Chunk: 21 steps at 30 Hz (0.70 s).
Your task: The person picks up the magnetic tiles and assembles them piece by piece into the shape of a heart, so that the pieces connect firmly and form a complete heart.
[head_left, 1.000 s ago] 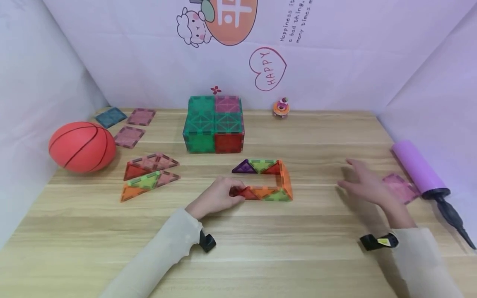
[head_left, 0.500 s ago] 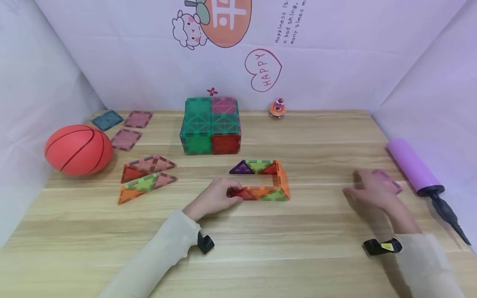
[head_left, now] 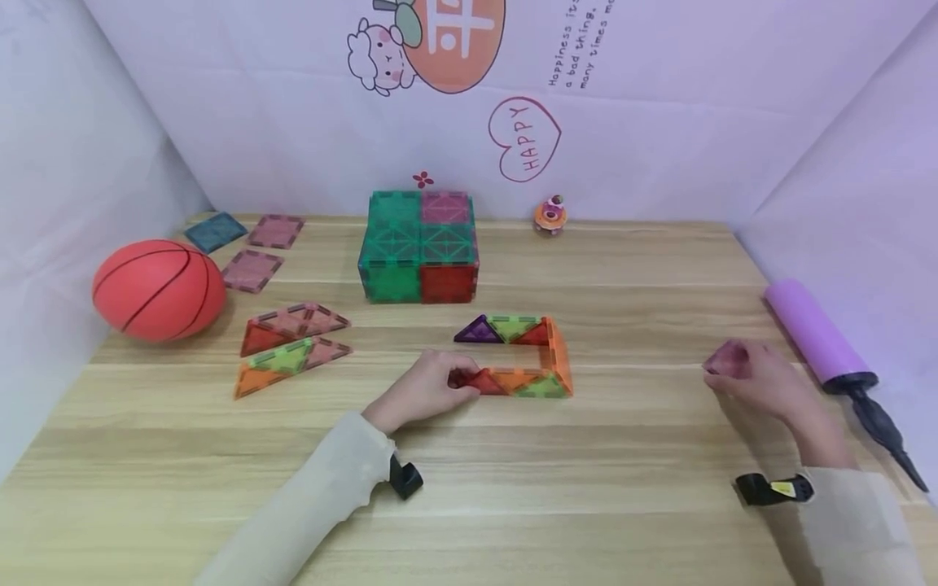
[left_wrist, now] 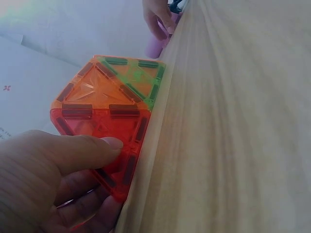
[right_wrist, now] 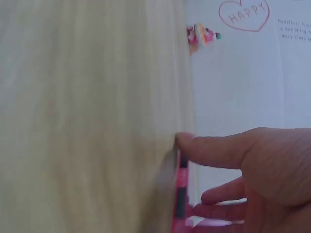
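A low wall of upright magnetic tiles (head_left: 558,355) stands mid-table, bent into a U that is open on the left. My left hand (head_left: 456,382) grips the red triangle tile (head_left: 481,380) at the near row's left end. In the left wrist view my thumb (left_wrist: 82,148) presses that red triangle (left_wrist: 99,124), with orange and green triangles beyond it. My right hand (head_left: 727,373) pinches a pink square tile (head_left: 725,356) near the table's right side. The right wrist view shows the pink tile (right_wrist: 180,194) edge-on between thumb and fingers.
A cube of green, pink and red tiles (head_left: 419,246) stands behind the wall. Two flat triangle strips (head_left: 291,342) and an orange basketball (head_left: 157,289) lie left, and loose square tiles (head_left: 252,270) at the back left. A purple pump (head_left: 815,330) lies right, with a small toy (head_left: 550,214) by the backdrop.
My right hand moved right to the pink square tile by the pump, closed on it and tipped it up off the table. The left hand stayed on the red triangle.
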Available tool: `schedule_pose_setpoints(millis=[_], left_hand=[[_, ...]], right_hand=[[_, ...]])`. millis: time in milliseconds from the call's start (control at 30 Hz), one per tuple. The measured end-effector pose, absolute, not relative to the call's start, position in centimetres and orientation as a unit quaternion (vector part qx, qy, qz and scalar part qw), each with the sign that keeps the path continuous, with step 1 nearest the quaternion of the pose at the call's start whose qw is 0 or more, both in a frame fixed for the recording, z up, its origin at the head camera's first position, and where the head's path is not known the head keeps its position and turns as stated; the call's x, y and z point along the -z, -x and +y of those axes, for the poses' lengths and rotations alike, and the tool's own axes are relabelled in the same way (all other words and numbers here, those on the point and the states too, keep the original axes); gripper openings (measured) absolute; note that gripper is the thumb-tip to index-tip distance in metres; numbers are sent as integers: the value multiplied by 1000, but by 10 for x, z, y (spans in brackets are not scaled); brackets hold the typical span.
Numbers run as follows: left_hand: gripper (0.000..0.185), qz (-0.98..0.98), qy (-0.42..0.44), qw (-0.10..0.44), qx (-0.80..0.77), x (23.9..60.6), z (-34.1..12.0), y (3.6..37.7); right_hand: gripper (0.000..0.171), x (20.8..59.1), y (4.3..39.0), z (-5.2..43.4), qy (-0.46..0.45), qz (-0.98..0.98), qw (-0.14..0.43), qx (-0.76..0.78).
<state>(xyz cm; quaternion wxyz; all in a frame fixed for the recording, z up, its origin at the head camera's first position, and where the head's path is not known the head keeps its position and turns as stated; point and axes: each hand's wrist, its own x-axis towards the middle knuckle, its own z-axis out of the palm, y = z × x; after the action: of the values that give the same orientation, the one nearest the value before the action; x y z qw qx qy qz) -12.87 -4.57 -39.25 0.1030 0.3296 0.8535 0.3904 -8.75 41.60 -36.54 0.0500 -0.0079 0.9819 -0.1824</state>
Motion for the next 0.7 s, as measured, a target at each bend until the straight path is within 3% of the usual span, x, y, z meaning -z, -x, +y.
schedule_pose_setpoints(millis=[167,333,500,700], left_hand=[[13,853,-329,101,-393,391,-47,128],[11,852,-323,108,-398,393,-49,127],[9,853,-320,99,-400,395,-49,128],[10,850,-328,96,-400,397,-47,129]], right_hand=[[45,364,93,416,-2,981,82,177],[32,369,98,401,28,979,57,193],[43,364,111,363,67,981,10,182],[67,338,120,300,120,967,11,226]])
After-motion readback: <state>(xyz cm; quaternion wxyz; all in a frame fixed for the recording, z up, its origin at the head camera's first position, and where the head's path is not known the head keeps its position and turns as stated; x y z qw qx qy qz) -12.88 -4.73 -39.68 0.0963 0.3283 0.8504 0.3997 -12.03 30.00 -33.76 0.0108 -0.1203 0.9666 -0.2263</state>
